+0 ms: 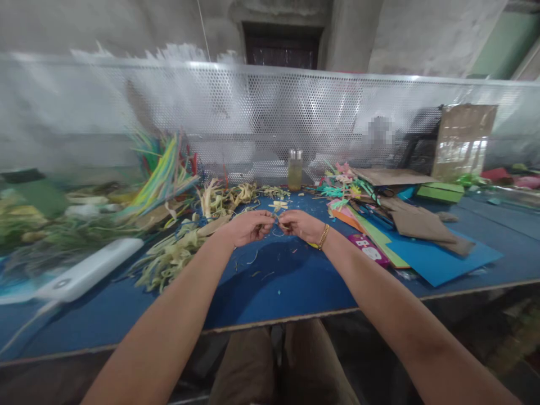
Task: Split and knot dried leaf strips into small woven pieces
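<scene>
Over the middle of the blue table (261, 298), my left hand (252, 227) and my right hand (302, 225) meet with their fingertips almost touching. Both are closed in a pinch on a small pale-yellow husk-like piece (278, 206), whose splayed top shows above the fingers. The fingers cover its lower part, and its exact kind is too small to make out. A gold bracelet (323, 236) circles my right wrist. Just left of my left hand lies a heap of pale dried husk strips (172, 256). Thin scraps are scattered on the tabletop below the hands.
A white power strip (90, 269) with a cord lies at left, near a bundle of coloured strips (162, 177). A clear bottle (295, 170) stands behind the hands. At right are blue card sheets (439, 261), brown cardboard (422, 225) and a purple packet (369, 250). Perforated metal panelling (270, 112) backs the table.
</scene>
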A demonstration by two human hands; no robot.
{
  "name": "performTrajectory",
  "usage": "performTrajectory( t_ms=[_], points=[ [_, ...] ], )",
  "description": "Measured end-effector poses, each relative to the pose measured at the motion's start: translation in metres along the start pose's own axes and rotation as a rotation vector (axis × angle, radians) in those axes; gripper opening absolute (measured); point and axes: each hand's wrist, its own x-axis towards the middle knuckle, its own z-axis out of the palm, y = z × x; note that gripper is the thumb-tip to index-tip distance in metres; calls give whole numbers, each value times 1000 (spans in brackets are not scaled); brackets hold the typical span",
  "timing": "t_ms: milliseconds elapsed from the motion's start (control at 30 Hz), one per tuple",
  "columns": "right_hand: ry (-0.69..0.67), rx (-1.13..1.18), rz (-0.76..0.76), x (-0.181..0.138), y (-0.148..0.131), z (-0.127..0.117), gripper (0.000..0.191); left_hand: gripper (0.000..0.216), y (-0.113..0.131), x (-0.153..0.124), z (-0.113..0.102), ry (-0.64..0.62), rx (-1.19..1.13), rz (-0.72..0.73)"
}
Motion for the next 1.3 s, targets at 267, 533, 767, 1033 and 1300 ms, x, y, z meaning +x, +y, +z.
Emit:
performTrajectory(
  t_ms=[267, 533, 767, 1033, 1300],
  points=[
    [102, -57, -22, 2, 2, 1, 24, 23, -5, 5, -2, 105, 98, 65],
    [144, -77, -43, 4, 3, -1, 23, 24, -7, 6, -6, 141, 149, 55],
    [177, -138, -74, 6, 5, 0, 18, 22, -8, 8, -6, 188, 195, 65],
    [186, -170, -106, 6, 5, -1, 21, 21, -10, 11, -8, 181, 259, 64],
    [206, -152, -113, 7, 5, -1, 21, 20, -10, 10, -8, 174, 302, 61]
  ],
)
